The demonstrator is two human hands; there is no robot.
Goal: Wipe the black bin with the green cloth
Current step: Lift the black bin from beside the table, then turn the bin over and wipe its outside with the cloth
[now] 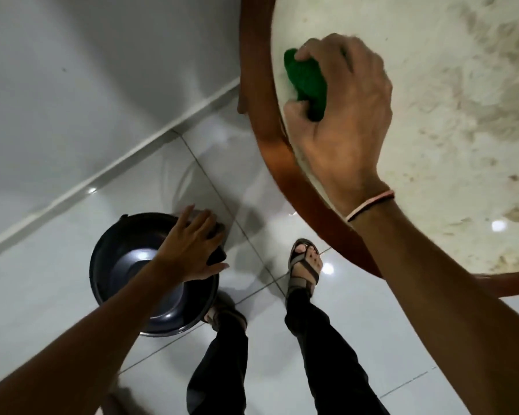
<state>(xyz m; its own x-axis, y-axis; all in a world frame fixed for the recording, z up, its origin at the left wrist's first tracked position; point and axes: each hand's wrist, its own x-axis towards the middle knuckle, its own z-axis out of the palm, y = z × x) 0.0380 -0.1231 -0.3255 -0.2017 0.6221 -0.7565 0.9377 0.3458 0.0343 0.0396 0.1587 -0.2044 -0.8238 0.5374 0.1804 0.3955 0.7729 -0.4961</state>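
Note:
A round black bin (126, 265) stands upright on the floor at lower left, its inside bare. My left hand (189, 247) hovers over the bin's right rim with fingers spread; whether it touches the rim I cannot tell. The green cloth (307, 82) is bunched in my right hand (342, 115), which grips it on the pale round tabletop (432, 115) near the table's left edge.
The table has a brown wooden rim (270, 121) and a stained cream top. White glossy floor tiles (57, 265) run to a grey wall (87, 70) at upper left. My feet in sandals (304, 265) stand between bin and table.

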